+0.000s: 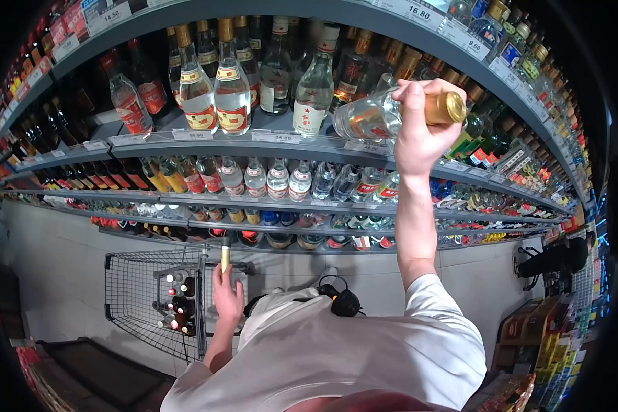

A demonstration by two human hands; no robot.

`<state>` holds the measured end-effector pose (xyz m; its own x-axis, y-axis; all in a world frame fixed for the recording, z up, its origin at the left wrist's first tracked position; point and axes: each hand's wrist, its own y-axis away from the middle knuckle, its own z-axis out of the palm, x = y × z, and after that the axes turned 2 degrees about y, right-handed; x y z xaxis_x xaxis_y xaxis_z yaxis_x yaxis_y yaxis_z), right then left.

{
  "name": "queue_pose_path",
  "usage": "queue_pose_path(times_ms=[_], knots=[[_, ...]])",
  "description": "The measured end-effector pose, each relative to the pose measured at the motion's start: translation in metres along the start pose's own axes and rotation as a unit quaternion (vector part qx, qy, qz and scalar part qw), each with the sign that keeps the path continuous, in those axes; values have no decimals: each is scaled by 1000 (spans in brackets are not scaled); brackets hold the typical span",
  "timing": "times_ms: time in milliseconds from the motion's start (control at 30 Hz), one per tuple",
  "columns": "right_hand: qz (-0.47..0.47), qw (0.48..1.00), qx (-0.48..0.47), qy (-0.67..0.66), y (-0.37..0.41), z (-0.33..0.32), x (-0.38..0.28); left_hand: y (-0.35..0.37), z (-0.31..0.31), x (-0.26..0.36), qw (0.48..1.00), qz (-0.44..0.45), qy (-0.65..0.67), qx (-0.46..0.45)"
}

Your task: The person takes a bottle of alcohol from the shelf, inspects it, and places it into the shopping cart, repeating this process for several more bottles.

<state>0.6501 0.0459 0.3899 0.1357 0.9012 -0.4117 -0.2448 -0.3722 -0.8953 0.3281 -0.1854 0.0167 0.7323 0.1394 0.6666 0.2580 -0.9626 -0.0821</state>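
Observation:
My right hand [422,123] is wrapped round a clear glass liquor bottle [364,118] with a gold cap. The bottle is tipped nearly level at the front of the upper shelf, its base to the left and its cap to the right. Part of a red marking shows through the glass; my fingers cover the rest. Low on the left, my left hand [228,296] closes on the shopping cart handle [225,258], a pale gold bar with a dark end. Just left of the held bottle stands an upright clear bottle [310,103] with a red star label.
Several bottles stand in the wire shopping cart [132,275]. Tiered shelves of bottles, with price tags [275,136] along their edges, curve across the front. A dark bag [345,302] hangs at my waist. Someone in dark clothing [563,257] is at the far right of the aisle.

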Motion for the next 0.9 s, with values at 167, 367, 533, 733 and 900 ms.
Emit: queue_pose_path(times_ms=[167, 367, 533, 733, 900], knots=[[68, 991, -85, -77, 11, -16, -53, -13, -25, 47, 998, 58, 0, 16], [362, 876, -178, -266, 79, 5, -41, -65, -85, 171, 872, 219, 399, -179], [427, 846, -168, -271, 99, 8, -18, -65, -77, 241, 924, 158, 281, -205], [455, 788, -233, -342, 118, -26, 11, -53, -40, 252, 797, 35, 553, -241], [495, 726, -343, -332, 158, -62, 34, -41, -46, 272, 627, -50, 730, -266]])
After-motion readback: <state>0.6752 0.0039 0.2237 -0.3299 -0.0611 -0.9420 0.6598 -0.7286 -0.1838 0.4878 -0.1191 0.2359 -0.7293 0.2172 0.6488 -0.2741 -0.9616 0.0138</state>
